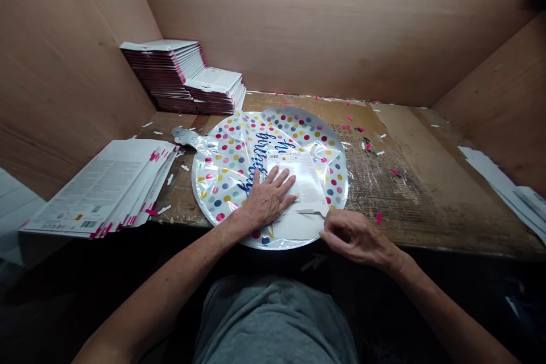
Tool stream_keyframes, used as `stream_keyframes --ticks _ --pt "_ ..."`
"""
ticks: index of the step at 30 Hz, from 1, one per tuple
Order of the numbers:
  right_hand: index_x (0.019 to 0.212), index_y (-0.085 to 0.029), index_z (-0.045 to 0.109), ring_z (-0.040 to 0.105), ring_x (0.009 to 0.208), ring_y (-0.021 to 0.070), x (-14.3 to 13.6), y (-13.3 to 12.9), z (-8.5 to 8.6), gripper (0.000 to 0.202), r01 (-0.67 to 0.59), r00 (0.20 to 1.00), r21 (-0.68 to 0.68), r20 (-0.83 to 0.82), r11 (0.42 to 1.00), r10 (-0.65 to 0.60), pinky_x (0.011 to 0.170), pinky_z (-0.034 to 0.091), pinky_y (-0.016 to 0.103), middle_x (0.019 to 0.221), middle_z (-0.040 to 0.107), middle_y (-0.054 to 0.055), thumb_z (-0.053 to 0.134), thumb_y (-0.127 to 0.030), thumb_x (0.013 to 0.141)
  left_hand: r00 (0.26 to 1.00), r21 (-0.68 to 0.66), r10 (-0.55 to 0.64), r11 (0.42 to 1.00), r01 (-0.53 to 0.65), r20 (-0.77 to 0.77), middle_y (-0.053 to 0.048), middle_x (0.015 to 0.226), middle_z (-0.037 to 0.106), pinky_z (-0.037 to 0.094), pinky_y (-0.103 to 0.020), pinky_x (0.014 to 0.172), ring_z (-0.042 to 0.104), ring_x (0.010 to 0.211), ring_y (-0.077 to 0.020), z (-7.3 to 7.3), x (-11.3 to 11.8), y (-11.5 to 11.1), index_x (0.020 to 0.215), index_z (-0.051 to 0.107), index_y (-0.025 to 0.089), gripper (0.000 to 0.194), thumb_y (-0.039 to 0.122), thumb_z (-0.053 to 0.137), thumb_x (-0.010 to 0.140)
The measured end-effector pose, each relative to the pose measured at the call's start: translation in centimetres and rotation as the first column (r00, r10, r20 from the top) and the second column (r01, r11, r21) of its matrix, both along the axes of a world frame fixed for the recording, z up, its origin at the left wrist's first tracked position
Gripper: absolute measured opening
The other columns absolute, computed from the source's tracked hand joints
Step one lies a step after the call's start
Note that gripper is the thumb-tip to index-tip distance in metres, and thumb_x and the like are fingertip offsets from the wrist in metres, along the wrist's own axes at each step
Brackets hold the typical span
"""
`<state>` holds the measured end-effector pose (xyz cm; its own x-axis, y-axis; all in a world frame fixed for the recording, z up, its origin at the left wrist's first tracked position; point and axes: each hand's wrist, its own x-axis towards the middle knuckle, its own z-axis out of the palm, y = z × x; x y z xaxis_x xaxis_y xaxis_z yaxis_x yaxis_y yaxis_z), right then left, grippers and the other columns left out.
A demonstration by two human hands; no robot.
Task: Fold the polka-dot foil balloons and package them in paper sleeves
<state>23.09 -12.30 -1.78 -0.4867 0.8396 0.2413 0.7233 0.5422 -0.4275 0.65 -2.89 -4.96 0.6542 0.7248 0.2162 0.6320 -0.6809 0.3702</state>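
Note:
A flat foil balloon (228, 168) with coloured dots and blue lettering lies on the bench in front of me, its silver tail pointing left. On its lower right rests a white printed card sleeve (305, 179), with a plain white flap (296, 227) showing below the printed part. My left hand (269, 198) lies flat with fingers spread, across the sleeve's left side and the balloon. My right hand (352, 236) is closed, thumb and forefinger pinched at the sleeve's lower right corner. The fingertips partly hide that corner.
Folded printed cards stand in a stack (162, 77) at the back left. More cards lie fanned (98, 187) at the front left edge. White sheets (503, 182) lie at right. Pink and white paper scraps dot the cardboard-covered bench (409, 193). Wooden panels (324, 23) enclose three sides.

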Motion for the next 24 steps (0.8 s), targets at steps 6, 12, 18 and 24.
stream_keyframes --ticks 6,12,18,24 --pt "0.096 -0.018 0.064 0.064 0.076 0.0182 -3.5 1.1 -1.8 0.021 0.275 0.959 0.114 0.032 0.955 -0.28 0.066 0.047 0.029 0.09 0.067 0.007 0.052 -0.035 0.098 1.0 0.026 -0.005 1.0 0.006 -0.02 -0.014 0.151 0.046 0.011 -0.075 0.111 0.032 0.144 -0.0383 -0.1 0.0 0.2 0.139 0.051 0.026 0.043 0.038 0.046 0.098" --pt "0.075 -0.02 0.064 0.06 0.06 0.0116 0.5 -2.6 -0.1 0.037 -0.044 0.998 -0.202 -0.051 0.978 0.034 0.059 0.047 0.023 0.067 0.064 -0.001 0.046 -0.038 0.101 0.996 0.031 -0.022 0.999 0.025 -0.089 -0.014 0.151 0.046 0.015 -0.074 0.111 0.033 0.143 -0.0391 0.6 -0.3 0.2 0.139 0.051 0.024 0.043 0.039 0.045 0.098" --pt "0.126 -0.015 0.063 0.062 0.115 0.0295 1.5 -5.0 -2.2 0.054 0.101 0.99 0.305 0.064 0.947 -0.127 0.094 0.053 0.043 0.126 0.065 0.018 0.066 -0.052 0.087 0.974 0.102 -0.058 0.991 0.082 -0.219 -0.014 0.148 0.049 0.025 -0.07 0.11 0.037 0.141 -0.0363 1.7 0.0 -1.3 0.139 0.049 0.02 0.045 0.041 0.042 0.1" --pt "0.119 -0.016 0.067 0.059 0.122 0.0279 -1.0 -2.6 -4.6 0.027 -0.009 0.976 0.519 0.191 0.854 -0.106 0.1 0.05 0.043 0.127 0.067 0.012 0.059 -0.025 0.095 1.0 0.178 0.004 0.984 -0.003 -0.005 -0.018 0.142 0.054 0.035 -0.052 0.113 0.045 0.138 -0.0312 1.2 -0.7 -3.4 0.125 0.061 0.014 0.038 0.037 0.05 0.098"
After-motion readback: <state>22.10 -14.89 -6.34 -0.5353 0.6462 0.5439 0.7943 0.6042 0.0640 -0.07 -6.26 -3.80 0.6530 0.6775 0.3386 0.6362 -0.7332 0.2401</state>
